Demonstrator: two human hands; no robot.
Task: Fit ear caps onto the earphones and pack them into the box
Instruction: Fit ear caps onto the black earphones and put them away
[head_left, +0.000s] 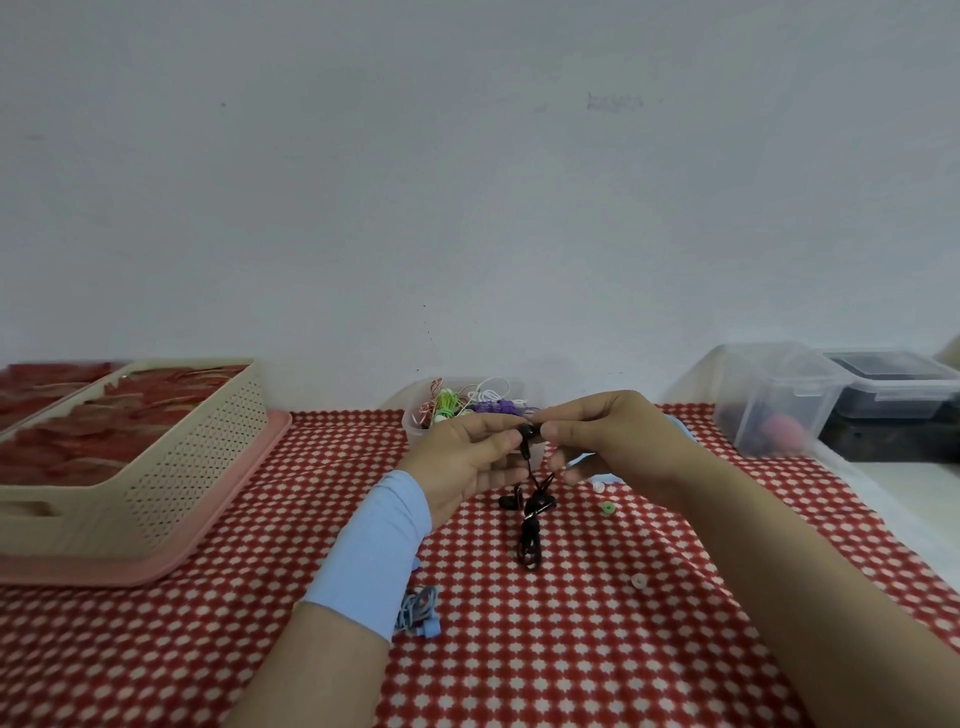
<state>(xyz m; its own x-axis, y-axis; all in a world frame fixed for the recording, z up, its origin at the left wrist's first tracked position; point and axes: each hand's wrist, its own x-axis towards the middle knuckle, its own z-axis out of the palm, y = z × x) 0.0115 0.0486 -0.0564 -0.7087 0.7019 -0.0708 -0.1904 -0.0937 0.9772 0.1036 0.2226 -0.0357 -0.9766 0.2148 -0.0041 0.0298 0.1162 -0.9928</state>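
Black earphones (529, 434) hang at centre frame, one bud pinched in the fingers of my left hand (467, 457) and right hand (608, 441), cord trailing onto the desk (571, 649). Capping looks under way; a green cap (606, 507) lies just right, and packing is yet to come.

Red-white patterned tablecloth (623, 665) over the table, beige perforated basket (197, 467) sitting on pink tray (234, 519) far left, clear plastic container (769, 400) touching a dark-lidded container (893, 387) far right, plain white wall (467, 182) behind.
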